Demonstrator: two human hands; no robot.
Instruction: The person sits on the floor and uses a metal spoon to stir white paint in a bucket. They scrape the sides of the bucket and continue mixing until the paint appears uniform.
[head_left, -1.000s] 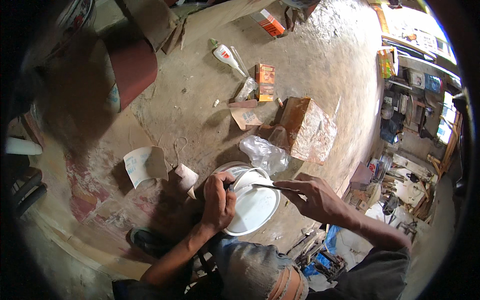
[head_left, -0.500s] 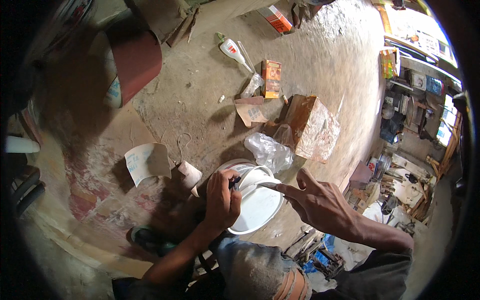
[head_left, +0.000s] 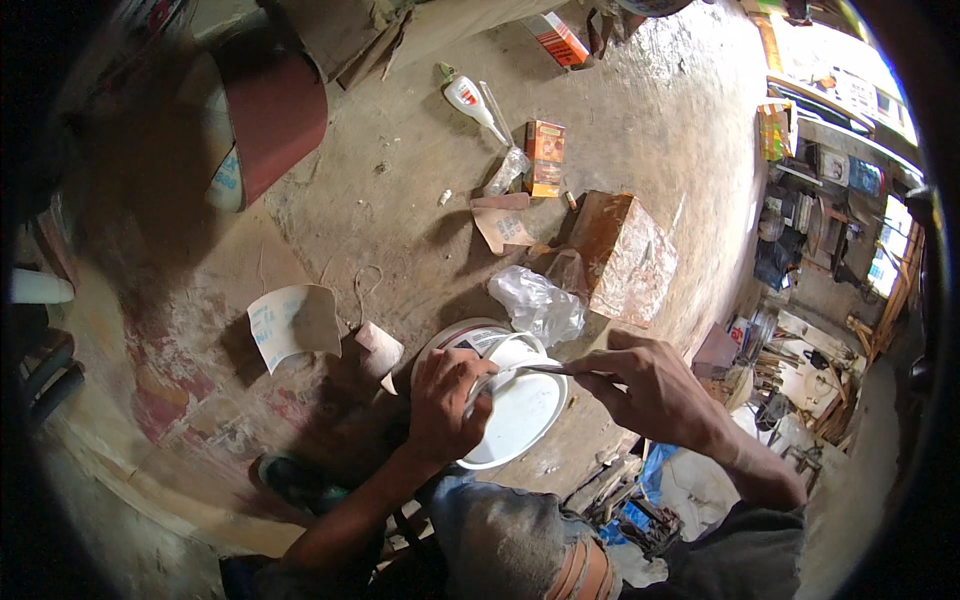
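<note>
Before my knees a round white plastic bucket lid [head_left: 520,425] lies tilted, with a white ring-like rim [head_left: 520,340] at its far side. My right hand [head_left: 650,390] is closed on a slim flat metal tool [head_left: 545,369], whose tip points left across the rim. On the lid's left side my left hand [head_left: 450,400] is closed, its fingers round a thin grey metal piece [head_left: 476,393] that is mostly hidden. The two hands are apart, and the right-hand tool reaches toward the left fingers.
Beyond the lid lie a crumpled clear plastic bag [head_left: 540,305] and a worn brown block [head_left: 628,260]. A curved sandpaper piece [head_left: 295,325], a small sandpaper roll [head_left: 378,350], an orange box [head_left: 545,158] and a white bottle [head_left: 467,100] lie on the floor.
My right hand has turned and shifted slightly right, and its tool now lies flatter across the rim. My left hand has moved slightly down and right, the metal piece tilting with it.
</note>
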